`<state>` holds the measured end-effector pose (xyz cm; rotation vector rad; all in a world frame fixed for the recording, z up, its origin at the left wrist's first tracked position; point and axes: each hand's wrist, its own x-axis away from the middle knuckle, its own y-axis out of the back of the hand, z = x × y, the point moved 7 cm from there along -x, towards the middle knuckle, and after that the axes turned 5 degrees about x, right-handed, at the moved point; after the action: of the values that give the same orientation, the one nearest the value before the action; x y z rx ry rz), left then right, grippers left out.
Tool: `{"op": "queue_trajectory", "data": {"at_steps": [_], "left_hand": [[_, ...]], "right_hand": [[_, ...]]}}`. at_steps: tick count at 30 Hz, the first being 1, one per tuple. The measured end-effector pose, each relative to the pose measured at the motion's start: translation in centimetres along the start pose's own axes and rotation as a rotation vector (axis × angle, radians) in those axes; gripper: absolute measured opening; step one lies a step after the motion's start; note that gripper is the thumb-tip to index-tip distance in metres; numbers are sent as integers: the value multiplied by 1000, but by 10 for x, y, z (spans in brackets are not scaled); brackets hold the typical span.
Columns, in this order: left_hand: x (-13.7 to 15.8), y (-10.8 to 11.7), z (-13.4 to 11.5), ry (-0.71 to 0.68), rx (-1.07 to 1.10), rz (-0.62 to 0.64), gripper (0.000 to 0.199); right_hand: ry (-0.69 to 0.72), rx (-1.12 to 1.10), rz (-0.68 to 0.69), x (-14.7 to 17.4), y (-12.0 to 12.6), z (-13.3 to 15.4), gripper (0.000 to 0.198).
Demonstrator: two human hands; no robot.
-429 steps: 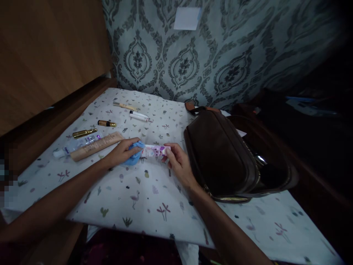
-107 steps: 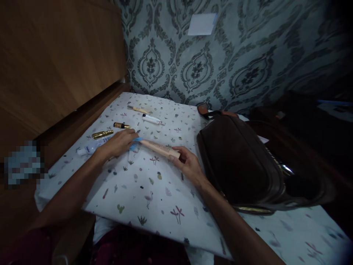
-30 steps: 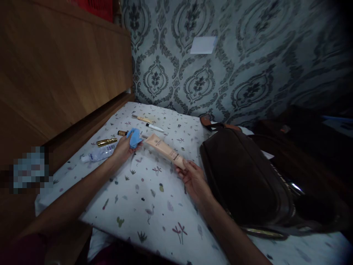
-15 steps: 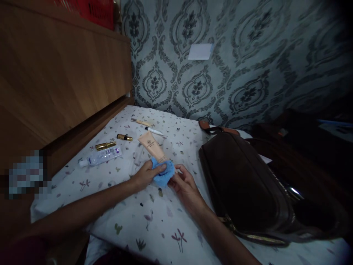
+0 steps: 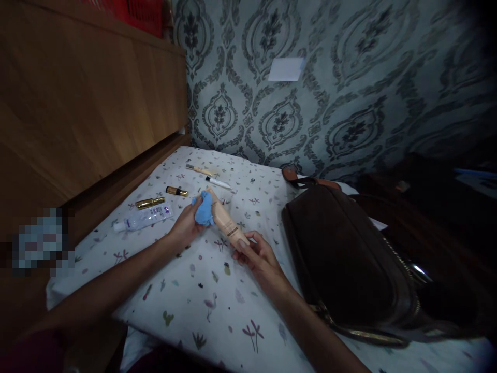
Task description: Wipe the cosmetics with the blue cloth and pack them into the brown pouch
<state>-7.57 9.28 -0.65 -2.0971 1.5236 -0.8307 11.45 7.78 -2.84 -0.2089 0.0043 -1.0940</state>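
Note:
A peach squeeze tube (image 5: 225,219) is tilted between my hands, above a white printed sheet (image 5: 182,311). My right hand (image 5: 261,259) grips its near end with thumb and fingers. My left hand (image 5: 189,223) is closed on a blue cloth (image 5: 204,209), which presses against the tube's far end. Left of it lie a clear tube with purple print (image 5: 144,217), a gold cylinder (image 5: 150,202) and a black-and-gold cylinder (image 5: 177,191). Beyond the cloth are a white pen-like stick (image 5: 218,183) and a beige pencil-like stick (image 5: 199,169).
A dark brown bag (image 5: 337,259) with an orange-brown strap end (image 5: 289,175) stands on the right. A wooden cabinet (image 5: 97,103) borders the left side. Patterned wallpaper (image 5: 248,93) covers the back wall, and a red basket (image 5: 143,15) sits on the cabinet.
The blue cloth has moved with my left hand from the tube's near end to its far end. My right hand now shows plainly on the near end, and the tube is turned slightly.

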Motion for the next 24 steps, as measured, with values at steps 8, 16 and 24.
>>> {"op": "queue_trajectory", "data": {"at_steps": [8, 16, 24], "left_hand": [[13, -16, 30, 115, -78, 224, 49], [32, -30, 54, 202, -233, 508, 58], [31, -29, 47, 137, -384, 499, 60]], "right_hand": [[62, 121, 56, 3, -8, 6, 44], [136, 270, 12, 0, -5, 10, 42], [138, 465, -57, -1, 2, 16, 38]]}}
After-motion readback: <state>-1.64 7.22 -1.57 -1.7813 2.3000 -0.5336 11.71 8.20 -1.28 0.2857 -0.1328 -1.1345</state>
